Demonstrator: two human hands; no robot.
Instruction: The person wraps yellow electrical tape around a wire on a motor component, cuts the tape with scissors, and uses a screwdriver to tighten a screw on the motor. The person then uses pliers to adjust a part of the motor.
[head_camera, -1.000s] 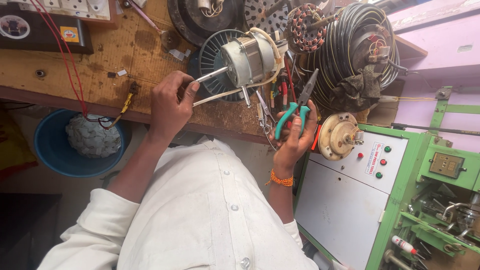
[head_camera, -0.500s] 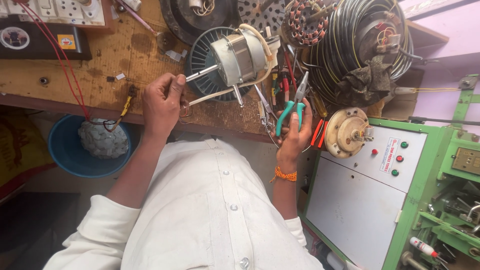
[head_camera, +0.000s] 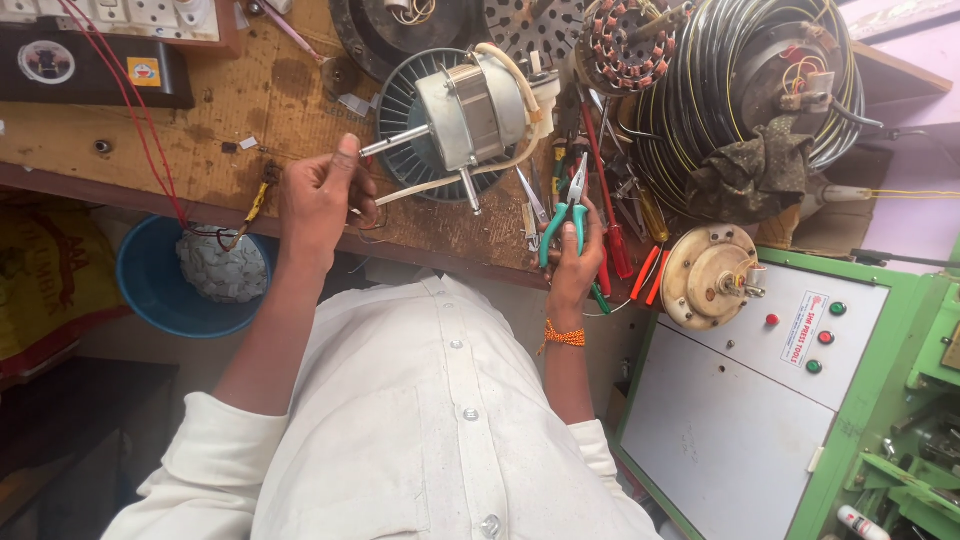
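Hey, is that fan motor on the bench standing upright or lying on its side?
On its side. The fan motor rests on the workbench with its shaft pointing sideways toward the left hand.

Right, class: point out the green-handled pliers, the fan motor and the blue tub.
green-handled pliers (head_camera: 563, 222), head view, on a green handle.
fan motor (head_camera: 470, 112), head view, on its metal casing.
blue tub (head_camera: 150, 290), head view, on its rim.

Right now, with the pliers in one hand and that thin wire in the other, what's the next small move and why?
Probably bring the green-handled pliers in the right hand across to the thin wire pinched by the left hand. The pliers point at the fan motor but sit apart from the wire, and their jaws look closed, so they likely need opening first.
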